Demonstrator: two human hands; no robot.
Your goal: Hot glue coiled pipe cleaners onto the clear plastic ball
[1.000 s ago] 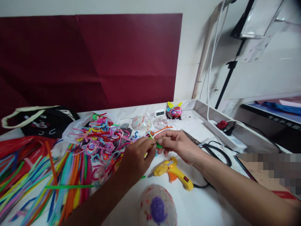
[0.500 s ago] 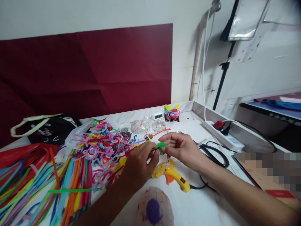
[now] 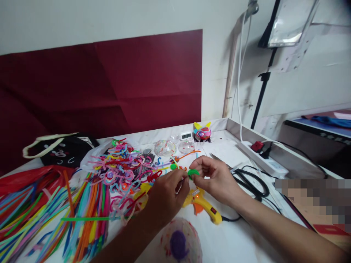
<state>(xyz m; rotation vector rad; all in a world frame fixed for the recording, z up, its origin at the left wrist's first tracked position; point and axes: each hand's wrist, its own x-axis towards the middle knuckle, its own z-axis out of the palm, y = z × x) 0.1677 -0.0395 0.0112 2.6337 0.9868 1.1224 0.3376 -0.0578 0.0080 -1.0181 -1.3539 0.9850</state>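
Note:
My right hand (image 3: pixel 211 177) pinches a small coiled green pipe cleaner (image 3: pixel 193 173) between thumb and fingers. Close against it, my left hand (image 3: pixel 172 188) has its fingertips pressed together at the coil's near side; whether they grip its end is hard to see. Under both hands lies a yellow hot glue gun (image 3: pixel 205 206) with a small light glowing on it. Nearer to me stands a clear, speckled dome (image 3: pixel 192 241) with a purple coil (image 3: pixel 178 245) on it. Another green piece (image 3: pixel 173 166) shows just beyond my left hand.
Bundles of coloured pipe cleaners (image 3: pixel 90 215) and a pile of bent ones (image 3: pixel 120 164) cover the left side. Behind are speckled clear domes (image 3: pixel 165 147), a small digital clock (image 3: pixel 186 136) and a decorated figure (image 3: pixel 203 132). Scissors (image 3: pixel 215 157), black cable (image 3: pixel 255 186) and a power strip (image 3: pixel 263 160) lie right.
Both hands have shifted slightly right with the green coil, which now shows more plainly between them. The whole view has also moved a little.

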